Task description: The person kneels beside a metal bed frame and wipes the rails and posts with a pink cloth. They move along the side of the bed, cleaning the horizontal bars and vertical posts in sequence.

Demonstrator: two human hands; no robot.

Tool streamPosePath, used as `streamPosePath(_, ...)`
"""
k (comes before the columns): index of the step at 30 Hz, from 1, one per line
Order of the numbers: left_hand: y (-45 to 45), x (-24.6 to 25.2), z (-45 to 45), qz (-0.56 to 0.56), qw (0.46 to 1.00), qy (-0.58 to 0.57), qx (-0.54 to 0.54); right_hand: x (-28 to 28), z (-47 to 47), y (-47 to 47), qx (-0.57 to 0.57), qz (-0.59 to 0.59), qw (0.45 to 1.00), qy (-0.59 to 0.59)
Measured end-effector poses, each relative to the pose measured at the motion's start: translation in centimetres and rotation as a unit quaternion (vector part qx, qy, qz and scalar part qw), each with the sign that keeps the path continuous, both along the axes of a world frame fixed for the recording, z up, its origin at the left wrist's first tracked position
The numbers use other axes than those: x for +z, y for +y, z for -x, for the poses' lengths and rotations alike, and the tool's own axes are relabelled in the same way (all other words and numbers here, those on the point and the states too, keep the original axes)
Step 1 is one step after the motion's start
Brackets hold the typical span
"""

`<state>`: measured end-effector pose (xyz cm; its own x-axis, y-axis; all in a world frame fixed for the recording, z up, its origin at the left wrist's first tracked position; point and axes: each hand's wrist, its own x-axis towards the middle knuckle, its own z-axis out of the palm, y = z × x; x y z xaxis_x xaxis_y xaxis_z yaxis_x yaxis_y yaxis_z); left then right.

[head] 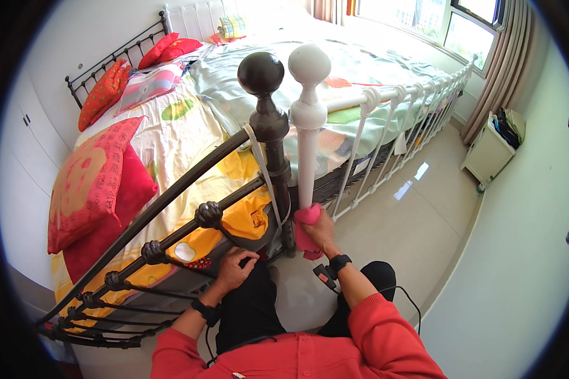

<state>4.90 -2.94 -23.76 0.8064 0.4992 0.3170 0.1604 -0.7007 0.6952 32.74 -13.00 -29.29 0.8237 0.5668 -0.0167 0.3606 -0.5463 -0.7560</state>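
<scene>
My right hand (321, 230) holds a pink cloth (308, 239) around the lower part of the white metal bedpost (307, 166). My left hand (237, 267) rests by my left knee, its fingers loosely curled with nothing seen in them. It is just below the dark metal footboard (170, 237) and left of the dark bedpost (276, 156). The two posts stand side by side, each topped by a round knob. A pale strap (265, 175) is looped around the dark post and the end of its top rail.
The white footboard (393, 175) runs back towards the window. Red cushions (92, 175) lie on the bed at left. A small white cabinet (487, 151) with things on top stands by the right wall. A cable (415, 303) hangs beside my right arm.
</scene>
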Motion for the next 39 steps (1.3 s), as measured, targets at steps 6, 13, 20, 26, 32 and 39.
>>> streamPosePath(6,0.2,-0.7,0.2,0.016,1.000,-0.005,0.001,12.5,2.6,-3.0,0.124,-0.169,0.977,-0.041)
streamPosePath(13,0.3,-0.9,0.3,0.012,1.000,-0.014,-0.003,25.3,4.5,-0.3,0.114,-0.368,0.901,-0.199)
streamPosePath(20,0.4,-1.2,0.5,0.014,1.000,-0.005,0.002,22.8,4.6,1.3,0.060,-0.237,0.940,-0.237)
streamPosePath(26,0.3,-1.1,0.4,0.007,1.000,-0.006,0.002,21.5,4.5,1.0,0.038,-0.161,0.939,-0.301)
streamPosePath(32,0.3,-1.1,0.4,-0.007,1.000,-0.006,-0.003,24.3,4.6,2.6,0.017,-0.179,0.932,-0.316)
streamPosePath(39,0.3,-1.3,0.4,-0.008,1.000,-0.027,-0.002,24.3,5.3,2.3,0.007,-0.174,0.919,-0.353)
